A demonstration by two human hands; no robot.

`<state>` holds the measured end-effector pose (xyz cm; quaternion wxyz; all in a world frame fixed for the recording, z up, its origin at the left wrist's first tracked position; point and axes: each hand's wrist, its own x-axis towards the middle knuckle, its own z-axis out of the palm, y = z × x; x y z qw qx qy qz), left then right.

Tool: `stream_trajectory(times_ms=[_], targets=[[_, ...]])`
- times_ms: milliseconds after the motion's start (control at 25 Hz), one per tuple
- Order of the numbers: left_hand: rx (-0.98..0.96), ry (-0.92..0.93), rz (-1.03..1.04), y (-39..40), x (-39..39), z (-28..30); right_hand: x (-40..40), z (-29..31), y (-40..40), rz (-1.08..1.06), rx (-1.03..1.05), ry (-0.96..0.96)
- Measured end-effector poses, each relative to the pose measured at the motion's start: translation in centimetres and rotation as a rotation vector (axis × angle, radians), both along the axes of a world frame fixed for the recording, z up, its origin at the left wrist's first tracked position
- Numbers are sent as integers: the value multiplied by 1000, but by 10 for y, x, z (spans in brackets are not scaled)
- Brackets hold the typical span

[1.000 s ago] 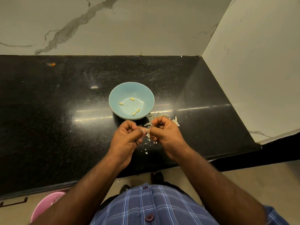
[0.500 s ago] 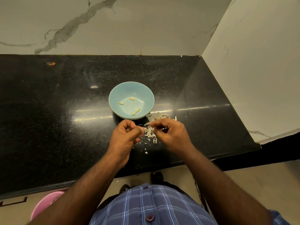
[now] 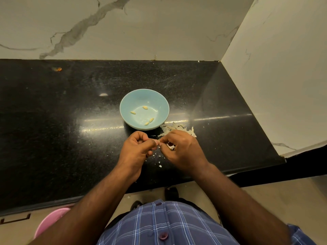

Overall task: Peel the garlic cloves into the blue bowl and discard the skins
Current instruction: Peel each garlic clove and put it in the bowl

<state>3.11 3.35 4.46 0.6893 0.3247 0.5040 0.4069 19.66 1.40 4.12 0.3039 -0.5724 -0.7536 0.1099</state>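
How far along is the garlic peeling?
Done: four peeled cloves lie in the blue bowl. In hand: left hand and right hand pinch a clove between them, mostly hidden. Left: skins on the counter, not yet discarded.

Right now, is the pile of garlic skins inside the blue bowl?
No, the garlic skins lie on the black countertop beside the blue bowl, which holds only four peeled cloves.

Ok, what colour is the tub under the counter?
Pink tub, seen at lower left in the head view.
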Motion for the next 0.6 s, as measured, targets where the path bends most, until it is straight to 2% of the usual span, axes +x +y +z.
stream_trajectory(times_ms=[200, 440, 600], targets=[[12, 11, -22, 2, -2, 0, -3, 3, 0, -38, -108, 180], [60, -8, -31, 3, -1, 4, -5, 4, 5, -138, -496, 631], [78, 10, -34, 5, -3, 2, 2, 7, 9, -170, -525, 697]])
